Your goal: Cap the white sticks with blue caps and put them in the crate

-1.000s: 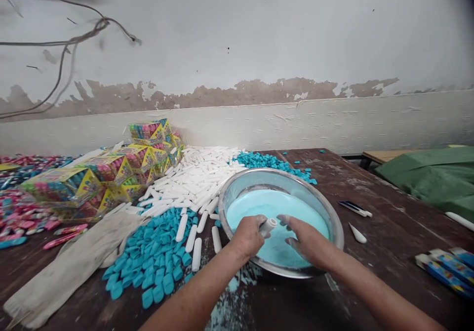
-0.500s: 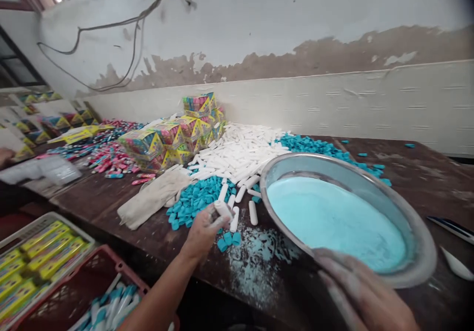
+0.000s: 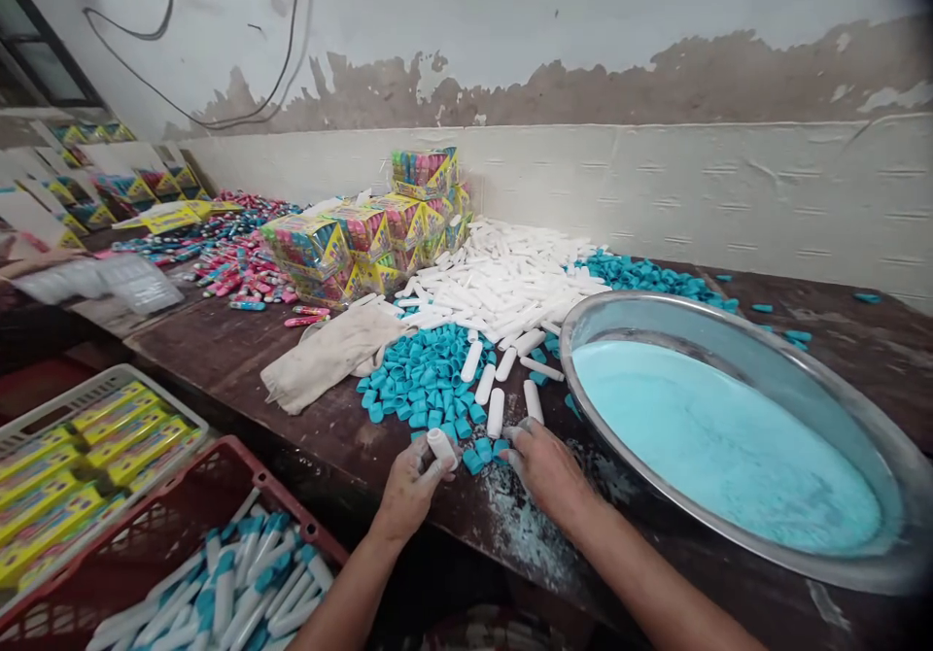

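My left hand [image 3: 414, 481] is closed around a small white plastic tube [image 3: 440, 445], its narrow neck pointing up. To the right, my right hand [image 3: 550, 462] is low over the table, thumb and fingers apart beside a loose blue cap [image 3: 500, 450]. I cannot tell whether the fingertips touch that cap. A heap of blue caps [image 3: 423, 379] lies just beyond my hands, with several loose white tubes [image 3: 496, 413] at its right edge. Right of my right hand is a wide metal basin [image 3: 583, 316] holding pale blue powder [image 3: 714, 437].
White tubes [image 3: 510, 277] are piled behind the caps, beside stacked display boxes [image 3: 386, 228]. A cloth glove [image 3: 328, 355] lies to the left. At lower left, a red crate [image 3: 233, 457] holds blue-capped tubes, beside a tray [image 3: 186, 447] of yellow boxes. Another person's arm [image 3: 36, 262] shows at far left.
My right hand has left the basin's rim and moved left to the loose blue caps. My left hand still holds the white tube. The view has shifted, so more of the crate shows.
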Motion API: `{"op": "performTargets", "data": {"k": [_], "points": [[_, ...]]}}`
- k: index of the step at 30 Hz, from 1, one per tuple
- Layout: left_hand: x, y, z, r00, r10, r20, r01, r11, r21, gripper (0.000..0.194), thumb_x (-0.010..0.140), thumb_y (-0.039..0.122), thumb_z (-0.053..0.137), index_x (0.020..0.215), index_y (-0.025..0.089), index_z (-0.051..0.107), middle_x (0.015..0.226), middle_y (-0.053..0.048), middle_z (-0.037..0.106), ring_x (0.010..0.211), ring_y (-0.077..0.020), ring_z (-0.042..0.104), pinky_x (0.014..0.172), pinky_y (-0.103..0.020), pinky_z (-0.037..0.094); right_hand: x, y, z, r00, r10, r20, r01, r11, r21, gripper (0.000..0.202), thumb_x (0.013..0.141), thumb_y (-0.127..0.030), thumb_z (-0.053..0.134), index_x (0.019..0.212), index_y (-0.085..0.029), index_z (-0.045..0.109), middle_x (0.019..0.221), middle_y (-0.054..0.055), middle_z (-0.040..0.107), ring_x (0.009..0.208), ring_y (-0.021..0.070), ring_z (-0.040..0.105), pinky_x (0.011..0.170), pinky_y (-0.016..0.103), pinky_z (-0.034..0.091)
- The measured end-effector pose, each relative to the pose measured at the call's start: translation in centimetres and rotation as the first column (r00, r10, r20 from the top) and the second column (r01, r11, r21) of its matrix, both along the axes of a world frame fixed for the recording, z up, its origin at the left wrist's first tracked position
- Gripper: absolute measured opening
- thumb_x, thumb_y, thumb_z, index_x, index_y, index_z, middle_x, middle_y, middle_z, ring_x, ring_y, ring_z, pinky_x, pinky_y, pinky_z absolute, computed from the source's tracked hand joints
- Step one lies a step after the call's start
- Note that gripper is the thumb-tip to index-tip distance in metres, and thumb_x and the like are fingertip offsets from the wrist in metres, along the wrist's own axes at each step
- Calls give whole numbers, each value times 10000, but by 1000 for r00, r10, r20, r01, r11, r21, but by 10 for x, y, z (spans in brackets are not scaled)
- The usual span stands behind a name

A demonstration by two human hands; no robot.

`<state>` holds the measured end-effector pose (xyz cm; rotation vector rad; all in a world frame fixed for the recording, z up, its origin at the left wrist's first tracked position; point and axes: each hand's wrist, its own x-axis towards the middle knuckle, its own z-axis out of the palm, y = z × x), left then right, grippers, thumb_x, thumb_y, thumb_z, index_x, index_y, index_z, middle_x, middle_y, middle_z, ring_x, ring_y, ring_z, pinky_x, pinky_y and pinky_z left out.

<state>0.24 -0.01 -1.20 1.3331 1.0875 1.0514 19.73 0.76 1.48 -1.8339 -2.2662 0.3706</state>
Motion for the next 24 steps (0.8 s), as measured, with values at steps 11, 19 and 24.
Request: {"op": "performTargets", "data": {"k": [11, 19, 24], "points": [[-4, -2, 1, 995, -44, -89, 49, 998, 50, 226, 798, 331, 494, 874, 133, 571, 815, -32, 584, 715, -138, 517, 627, -221, 432, -4, -3, -13, 984, 16, -175, -22, 999, -34, 228, 680, -105, 530, 897, -176, 541, 896, 47, 588, 848, 178, 535, 745, 250, 378], [4, -1, 23, 962, -128, -241, 150, 986, 77, 203, 790, 317, 499, 796, 138, 596, 757, -12, 582, 737, -152, 513, 686, -230, 387, 1, -2, -15, 972, 33, -232, -49, 997, -61, 178, 676, -77, 509, 794, -177, 596, 822, 31, 567, 792, 161, 535, 722, 240, 390], [5, -1, 23, 963, -122, -239, 142, 988, 67, 203, 788, 317, 497, 815, 143, 597, 783, -16, 597, 750, -161, 524, 691, -236, 387, 4, -6, -11, 972, 11, -233, -20, 999, -39, 167, 711, -97, 511, 811, -186, 612, 819, 23, 574, 790, 154, 543, 728, 233, 393]]}}
